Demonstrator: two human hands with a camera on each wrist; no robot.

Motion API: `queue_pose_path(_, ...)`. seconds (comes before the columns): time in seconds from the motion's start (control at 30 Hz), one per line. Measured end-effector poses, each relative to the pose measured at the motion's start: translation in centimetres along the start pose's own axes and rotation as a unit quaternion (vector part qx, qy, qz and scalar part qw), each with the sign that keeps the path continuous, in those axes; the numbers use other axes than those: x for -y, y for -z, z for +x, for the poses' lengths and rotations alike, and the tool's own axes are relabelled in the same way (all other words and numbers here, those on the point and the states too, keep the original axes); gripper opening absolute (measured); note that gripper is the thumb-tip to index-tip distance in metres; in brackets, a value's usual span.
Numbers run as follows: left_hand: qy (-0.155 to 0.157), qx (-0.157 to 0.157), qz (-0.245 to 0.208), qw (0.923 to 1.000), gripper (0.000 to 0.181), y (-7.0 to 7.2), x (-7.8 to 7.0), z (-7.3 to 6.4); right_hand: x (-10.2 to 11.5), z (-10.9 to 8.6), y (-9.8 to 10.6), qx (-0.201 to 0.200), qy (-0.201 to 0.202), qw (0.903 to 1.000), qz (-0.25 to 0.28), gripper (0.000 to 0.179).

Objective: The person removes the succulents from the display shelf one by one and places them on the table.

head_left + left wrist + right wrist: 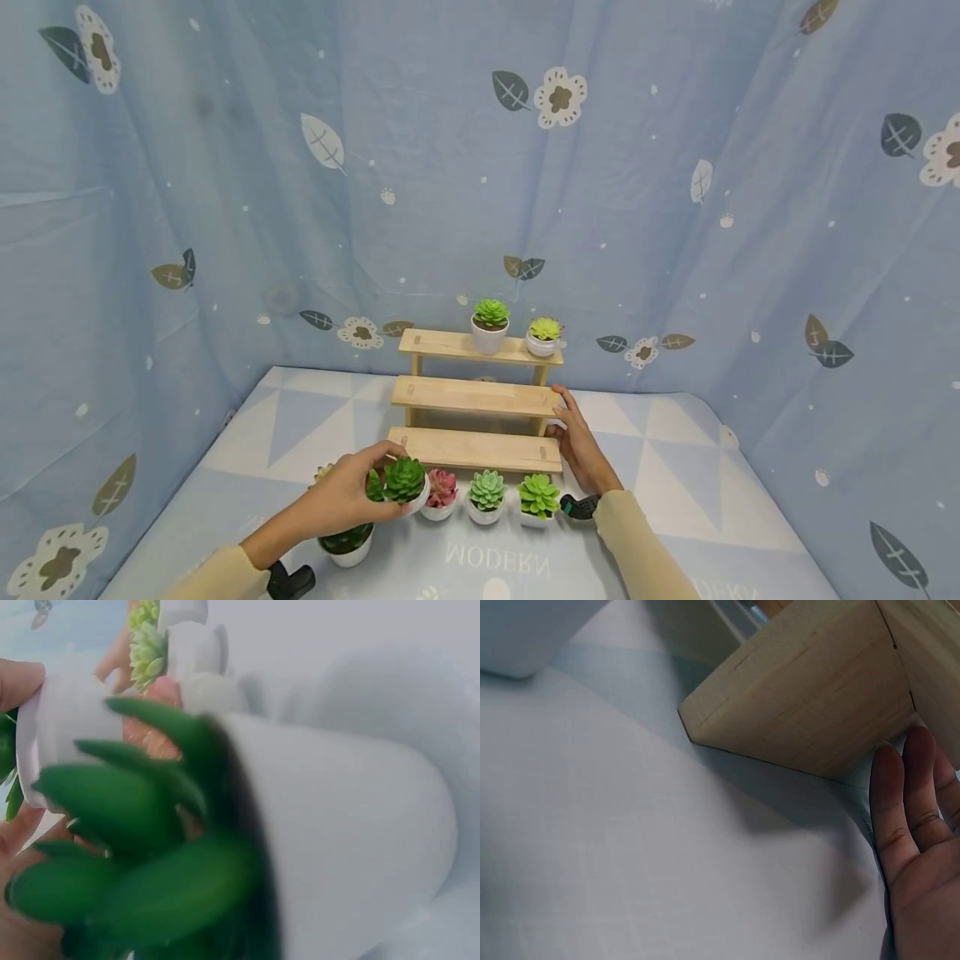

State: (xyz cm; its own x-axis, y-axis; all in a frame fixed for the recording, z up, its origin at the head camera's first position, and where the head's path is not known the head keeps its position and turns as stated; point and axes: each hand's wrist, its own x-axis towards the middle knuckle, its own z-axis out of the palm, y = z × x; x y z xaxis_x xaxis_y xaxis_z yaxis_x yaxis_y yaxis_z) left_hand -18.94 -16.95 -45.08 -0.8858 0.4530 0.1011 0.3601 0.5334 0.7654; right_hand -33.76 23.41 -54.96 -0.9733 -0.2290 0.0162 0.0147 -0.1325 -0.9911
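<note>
My left hand (352, 492) grips a small dark green succulent (405, 479) in a white pot, tilted over the table's near side. In the left wrist view its white pot (71, 735) sits between thumb and fingers. Close below the hand stands another potted succulent (337, 825) with plump dark leaves, partly hidden in the head view. My right hand (581, 442) holds the right end of a three-tier wooden plant stand (480, 396) at its middle shelf. From the right wrist, the fingers (889, 795) show against the stand's wooden side (802, 705).
Two potted succulents, one green (490, 327) and one yellow-green (543, 336), stand on the top shelf. Before the stand are a red succulent (440, 492), a pale green one (486, 496) and a bright green one (537, 497). A patterned curtain (450, 167) hangs behind.
</note>
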Motion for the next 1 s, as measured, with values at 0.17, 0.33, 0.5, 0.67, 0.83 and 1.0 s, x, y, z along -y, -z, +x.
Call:
queue_pose_path(0.17,0.002,-0.004,0.000,1.0000,0.057,-0.4,0.0,-0.1,0.1,0.1,-0.1,0.003,0.001,1.0000,0.000,0.062)
queue_pose_path(0.33,0.005,0.002,0.018,0.9998,0.060,-0.3,0.0,0.1,0.1,0.0,0.0,0.006,0.006,1.0000,0.006,0.063)
queue_pose_path(0.5,0.000,0.030,0.053,0.9981,0.068,-0.3,-0.1,0.3,0.1,0.0,0.0,0.008,0.012,0.9999,0.008,0.056)
queue_pose_path(0.67,-0.013,0.066,0.083,0.9942,0.064,-0.4,0.0,0.3,0.1,0.0,0.0,0.012,0.013,0.9998,0.003,0.051)
queue_pose_path(0.83,-0.029,0.092,0.131,0.9867,0.061,-0.6,-0.4,0.5,0.2,-0.1,-0.1,0.011,0.007,0.9999,0.000,0.056)
queue_pose_path(1.0,-0.057,0.095,0.196,0.9744,0.060,-0.9,-1.0,0.7,0.3,-0.1,0.0,0.012,0.003,0.9999,0.001,0.058)
